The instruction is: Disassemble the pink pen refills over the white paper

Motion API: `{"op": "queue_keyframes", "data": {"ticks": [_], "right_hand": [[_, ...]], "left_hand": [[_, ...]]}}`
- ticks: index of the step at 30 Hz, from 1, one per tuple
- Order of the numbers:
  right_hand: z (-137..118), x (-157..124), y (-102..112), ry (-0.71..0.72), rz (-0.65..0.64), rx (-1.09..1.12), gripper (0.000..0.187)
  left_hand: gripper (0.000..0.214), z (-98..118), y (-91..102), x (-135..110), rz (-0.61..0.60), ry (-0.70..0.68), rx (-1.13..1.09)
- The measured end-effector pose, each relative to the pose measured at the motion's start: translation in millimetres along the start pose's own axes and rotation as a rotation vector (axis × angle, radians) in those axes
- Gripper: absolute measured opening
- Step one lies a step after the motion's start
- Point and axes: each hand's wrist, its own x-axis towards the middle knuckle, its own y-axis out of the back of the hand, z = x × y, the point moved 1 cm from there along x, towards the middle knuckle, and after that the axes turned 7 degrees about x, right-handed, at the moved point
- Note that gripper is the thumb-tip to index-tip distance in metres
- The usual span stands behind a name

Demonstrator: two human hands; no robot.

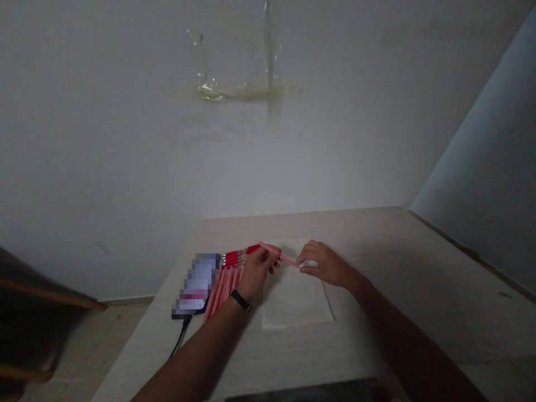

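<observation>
Dark flat object (299, 392) sits along bottom edge of view, too cut off to tell what it is. Above it, both forearms reach in to pink stick (280, 254), held tilted over a paper sheet. L hand (256, 273) is closed on stick near its upper end, tip poking out past fingers (268, 258), so grip is nearly shut and has hold of it. Black wristband (241, 300) is on that wrist. R hand (324, 265) pinches stick's lower end btwn thumb & index, narrow grip, fingertips (300, 266) on the stick. Hands are just apart, stick spanning the gap.

Under them, paper sheet (295, 298) lies flat on surface (422, 290), w/ thin pink strand (329, 300) by its R edge. Just L of L hand, more pink sticks (224, 293) lie fanned side by side, red bands (237, 258) & metal tips at upper ends, beside phone (196, 285) w/ pixelated screen. Black cable (182, 335) runs off surface edge. Farther out: wall (104, 167) w/ clear tape (247, 92) stuck on it, floor (84, 346) at L.
</observation>
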Motion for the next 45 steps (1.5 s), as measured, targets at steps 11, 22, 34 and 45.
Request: {"op": "queue_keyframes", "data": {"ticks": [11, 22, 34, 45], "right_hand": [[4.6, -1.9, -1.7, -0.003, -0.008, -0.033, 0.016], [9.3, -2.3, -3.5, -0.006, -0.007, -0.064, 0.018], [7.2, -4.4, -4.9, -0.260, 0.125, 0.153, 0.016], [3.4, 4.2, -4.8, -0.263, 0.439, 0.780, 0.033]], "left_hand": [[0.037, 1.8, 0.2, -0.3, -0.006, -0.015, 0.026], [0.034, -6.7, -5.9, -1.0, -0.064, -0.028, 0.019], [0.034, -3.4, 3.5, 0.7, -0.009, -0.014, -0.038], [0.027, -0.7, 7.2, 0.8, -0.145, -0.123, 0.221]]}}
